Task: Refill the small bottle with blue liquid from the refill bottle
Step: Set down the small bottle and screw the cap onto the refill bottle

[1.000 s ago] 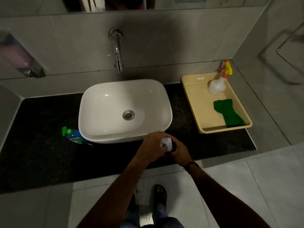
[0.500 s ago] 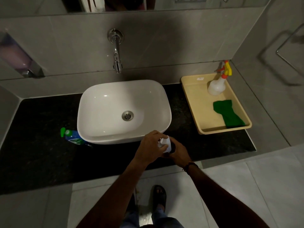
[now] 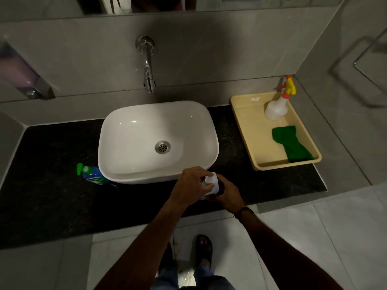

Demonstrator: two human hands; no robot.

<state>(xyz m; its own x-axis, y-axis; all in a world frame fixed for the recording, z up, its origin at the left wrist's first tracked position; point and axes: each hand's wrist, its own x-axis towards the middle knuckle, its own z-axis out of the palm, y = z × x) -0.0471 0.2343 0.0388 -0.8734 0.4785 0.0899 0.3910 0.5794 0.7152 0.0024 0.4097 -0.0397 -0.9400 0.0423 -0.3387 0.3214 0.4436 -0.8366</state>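
**Head view: both hands on the small bottle at the worktop edge**

Head view shows the small bottle (image 3: 212, 186), white and squat, held over the front edge of the dark worktop (image 3: 52, 201), just in front of the white basin (image 3: 157, 141). The left hand (image 3: 189, 186) is clenched over its upper part, fingers (image 3: 207, 187) wrapped across the top, while the right hand (image 3: 227, 195) grasps the body from the side and below. Whether a cap is on or coming off is hidden by the left hand; it looks like the opening step, with no pouring begun.

The refill bottle (image 3: 93, 174), blue with a green cap, lies on the worktop to the left of the basin, partly tucked under its rim, well apart from the hands.

Handling, as a judgement: the small bottle looks like light, thin plastic that may flex if squeezed, so the lower body is the better hold, leaving the neck free. The refill bottle will likely be heavier with liquid and smooth-sided; taking it round the middle should give control when tipping.

A yellow tray (image 3: 247, 126) at the right holds a spray bottle (image 3: 276, 108) and a green cloth (image 3: 291, 144).
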